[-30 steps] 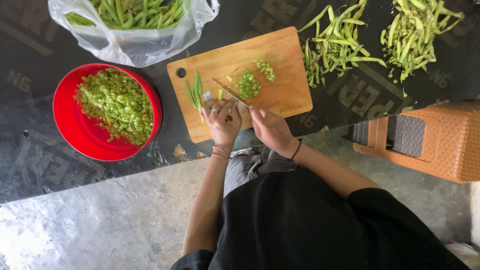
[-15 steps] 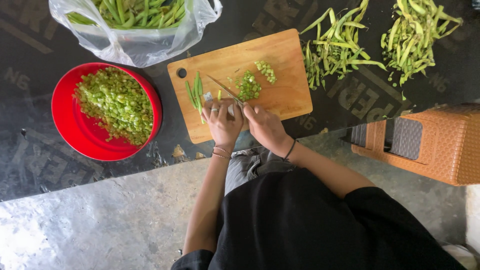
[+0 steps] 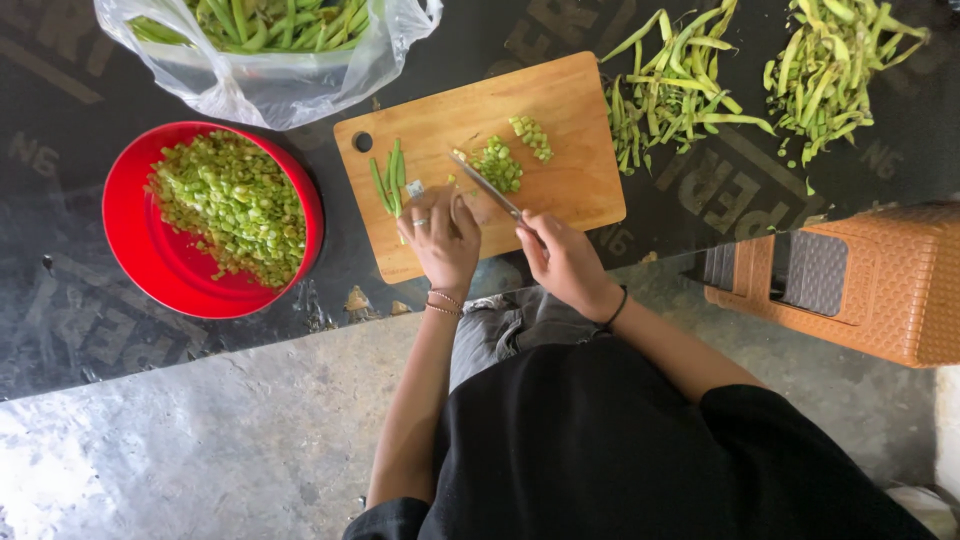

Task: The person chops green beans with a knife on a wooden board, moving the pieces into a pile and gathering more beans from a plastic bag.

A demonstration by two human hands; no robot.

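Observation:
A wooden cutting board (image 3: 560,110) lies on a dark printed mat. My left hand (image 3: 440,238) presses a small bunch of green beans (image 3: 390,178) flat on the board's left part. My right hand (image 3: 565,260) grips a knife (image 3: 487,186) whose blade points up-left, its tip just right of my left fingers. Two small heaps of chopped bean pieces (image 3: 498,163) lie beside the blade, one of them nearer the board's far edge.
A red bowl (image 3: 145,265) of chopped beans sits left of the board. A clear plastic bag (image 3: 265,50) of whole beans is at top left. Two piles of bean trimmings (image 3: 680,90) lie at top right. An orange woven stool (image 3: 870,285) stands at right.
The knife blade has shifted slightly on the board beside the beans; both hands stay in nearly the same place.

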